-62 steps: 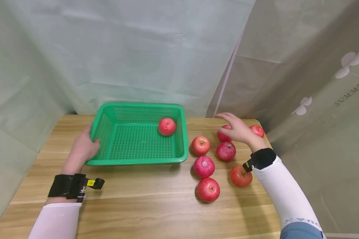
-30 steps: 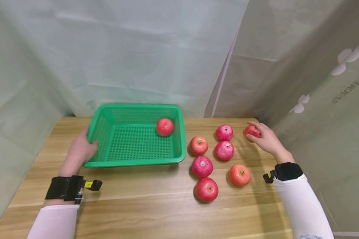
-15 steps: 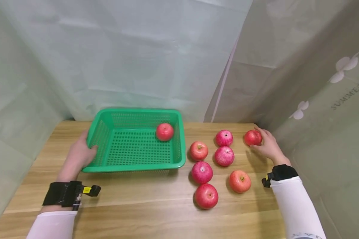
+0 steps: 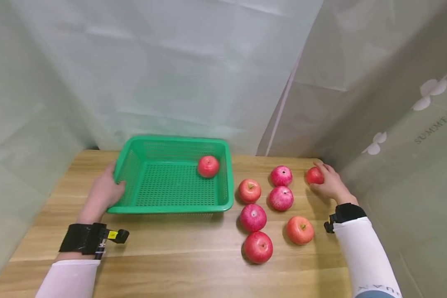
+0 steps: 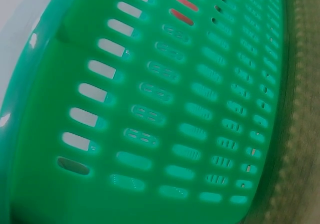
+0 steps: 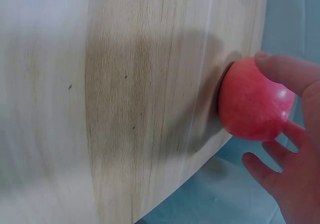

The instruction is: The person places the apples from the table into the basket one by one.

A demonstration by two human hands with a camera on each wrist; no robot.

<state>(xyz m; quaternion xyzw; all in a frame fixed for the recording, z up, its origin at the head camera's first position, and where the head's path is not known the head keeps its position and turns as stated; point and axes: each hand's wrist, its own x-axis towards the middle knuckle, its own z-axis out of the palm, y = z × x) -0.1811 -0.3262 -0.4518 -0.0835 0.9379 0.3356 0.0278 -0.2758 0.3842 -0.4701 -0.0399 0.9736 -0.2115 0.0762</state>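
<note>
Locate round, glossy red apple [image 6: 254,103] between thumb and fingers of right hand [image 4: 332,182], well right of green rectangular plastic basket [image 4: 171,210], held at left end by left hand [image 4: 105,190].

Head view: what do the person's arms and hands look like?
Left hand and right hand are bare. Each wrist has a black strap with a small black device, the left one's carrying a yellow label. Sleeves are whitish; the right sleeve shows lettering, then blue cloth.
</note>
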